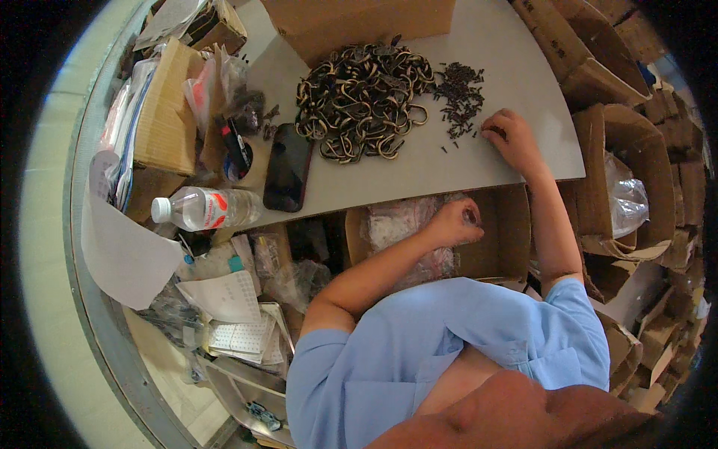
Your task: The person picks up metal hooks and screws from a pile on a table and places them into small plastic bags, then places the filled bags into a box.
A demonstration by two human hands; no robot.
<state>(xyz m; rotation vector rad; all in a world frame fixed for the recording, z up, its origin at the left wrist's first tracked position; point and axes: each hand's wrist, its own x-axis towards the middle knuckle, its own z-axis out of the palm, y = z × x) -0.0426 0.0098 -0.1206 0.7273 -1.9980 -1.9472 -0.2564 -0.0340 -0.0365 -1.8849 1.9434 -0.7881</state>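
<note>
A heap of dark bronze metal hooks (pixel 359 101), curved like snap clasps, lies in the middle of the grey table. To its right is a spread of small dark screws (pixel 460 97). My right hand (pixel 512 140) rests at the near right edge of these screws, fingers curled and thumb drawn toward the index finger; anything pinched there is too small to see. Closer to my body, my left hand (pixel 456 223) is curled shut above an open cardboard box (pixel 497 232) with clear plastic bags in it. Something dark shows inside that fist, but I cannot make out its kind.
A black phone (pixel 289 168), a water bottle (pixel 206 209) and a marker pen (pixel 236 147) sit left of the hooks. A cardboard box (pixel 366 26) stands behind them. More boxes (pixel 628 179) crowd the right side. Papers (pixel 127 232) and plastic bags fill the left.
</note>
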